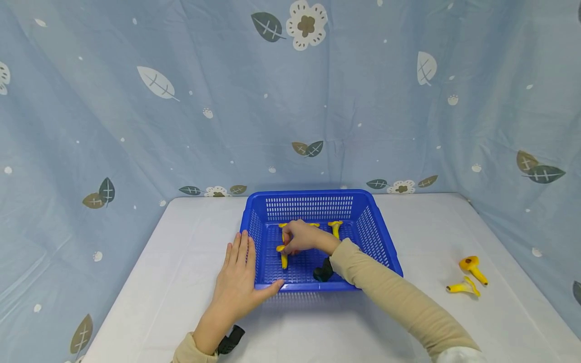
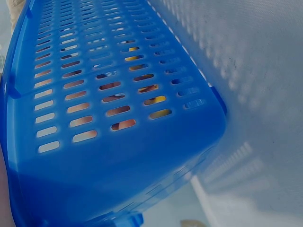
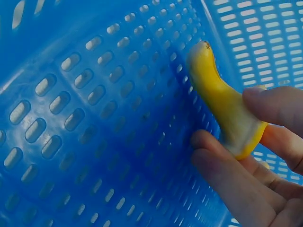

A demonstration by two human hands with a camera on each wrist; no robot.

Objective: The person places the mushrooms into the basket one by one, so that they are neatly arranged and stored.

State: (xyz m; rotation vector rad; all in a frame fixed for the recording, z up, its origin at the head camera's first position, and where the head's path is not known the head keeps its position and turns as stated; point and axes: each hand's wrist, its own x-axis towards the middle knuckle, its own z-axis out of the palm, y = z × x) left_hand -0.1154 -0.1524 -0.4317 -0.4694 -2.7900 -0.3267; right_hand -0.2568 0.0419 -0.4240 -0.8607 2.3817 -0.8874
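A blue plastic basket (image 1: 301,286) with slotted walls stands on the table. Inside it, my right hand (image 1: 303,236) pinches a yellow mushroom (image 1: 284,259) between thumb and fingers, near the basket's left side. The right wrist view shows the mushroom (image 3: 213,90) held by its cap end, its stem pointing away from the fingers. My left hand (image 1: 238,275) rests with straight fingers along the basket's left rim, thumb over the front corner. Another yellow mushroom (image 1: 336,228) lies in the basket at the back, and more yellow bits show behind the right hand, partly hidden.
Two yellow mushrooms lie on the white table to the right: one mushroom (image 1: 473,269) farther back, another mushroom (image 1: 464,287) nearer. A blue patterned curtain (image 1: 272,101) hangs behind the table. Black wrist cameras sit under both wrists, the right camera (image 1: 323,271) inside the basket.
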